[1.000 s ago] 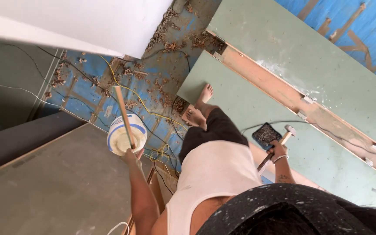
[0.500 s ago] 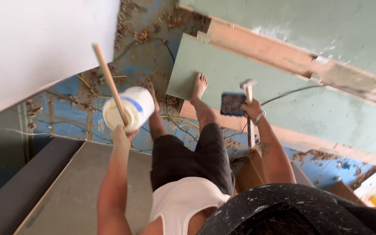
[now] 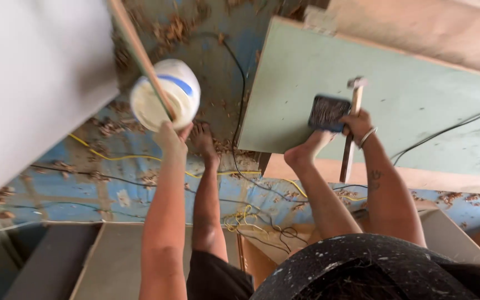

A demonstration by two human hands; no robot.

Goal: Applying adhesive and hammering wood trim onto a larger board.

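head view: left hand (image 3: 172,135) out in front, fingers curled shut around the rim of a white tub (image 3: 165,94) with a blue band, a long wooden stick (image 3: 140,55) slanting up out of it. tub held in the air above a blue floor (image 3: 73,189) littered with wood shavings, yellow and black cables (image 3: 234,172) trailing across it. right hand (image 3: 356,125) further right, fingers clamped on a wooden-handled hammer (image 3: 351,130) and, against it, a dark square pad (image 3: 328,113) – how the pad is pinched cannot be told. both over a pale green board (image 3: 406,100) lying flat; right bare foot (image 3: 306,150) on its near edge, left bare foot (image 3: 202,139) on the floor beside the tub. white panel (image 3: 29,83) leaning at far left. probably best done slowly – tub kept level so the stick does not tip it, feet placed clear of the cables, hammer head pointed away from the legs.
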